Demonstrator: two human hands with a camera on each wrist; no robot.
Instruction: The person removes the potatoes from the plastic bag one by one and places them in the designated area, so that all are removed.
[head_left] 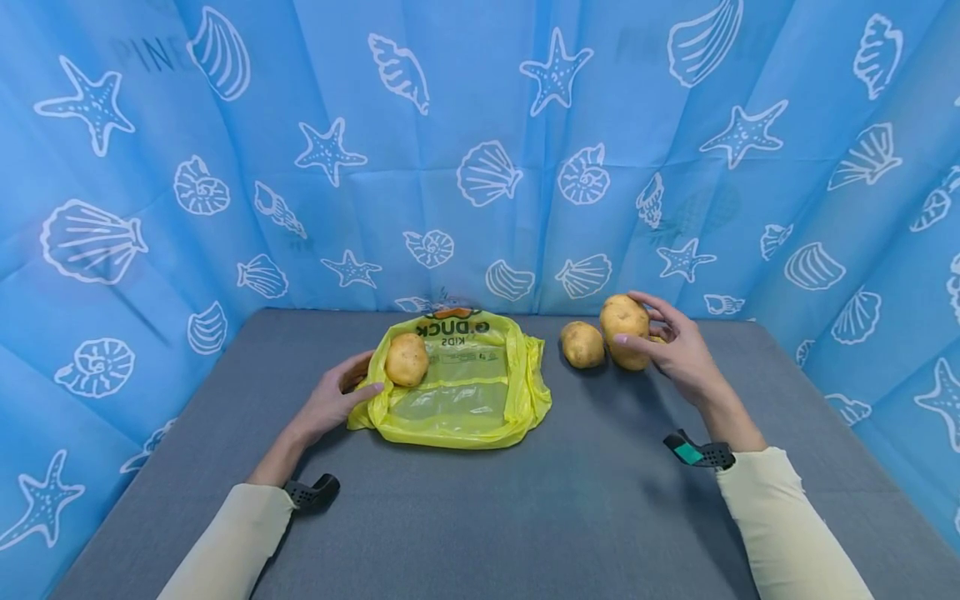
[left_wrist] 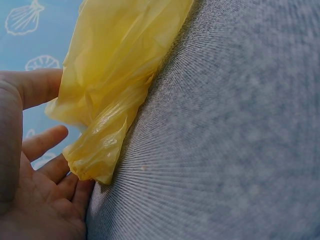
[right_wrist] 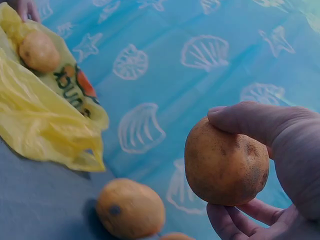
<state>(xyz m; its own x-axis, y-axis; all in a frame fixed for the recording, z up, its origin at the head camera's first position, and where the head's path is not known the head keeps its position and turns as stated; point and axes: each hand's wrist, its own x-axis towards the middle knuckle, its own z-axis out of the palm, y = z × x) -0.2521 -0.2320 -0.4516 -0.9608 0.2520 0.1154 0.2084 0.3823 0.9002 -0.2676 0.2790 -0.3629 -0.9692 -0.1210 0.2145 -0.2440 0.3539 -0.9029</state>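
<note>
A yellow plastic bag point(head_left: 450, 421) with "G.DUCK KIDS" print lies spread on the table, its mouth facing up. One potato point(head_left: 407, 360) sits inside its left edge. My left hand point(head_left: 339, 392) is at that edge, thumb against the plastic and fingers loosely spread in the left wrist view. To the right of the bag, my right hand point(head_left: 678, 350) holds a potato point(right_wrist: 225, 162) between thumb and fingers, raised above the table. Another potato point(head_left: 582, 345) lies just left of it. More potato surface shows below and behind the held one, partly hidden by it and the fingers.
A grey cloth covers the table point(head_left: 480, 525). Close behind its far edge hangs a blue curtain point(head_left: 480, 108) printed with white shells and starfish, which also runs along both sides. Black wrist straps point(head_left: 311, 493) sit at both sleeve ends.
</note>
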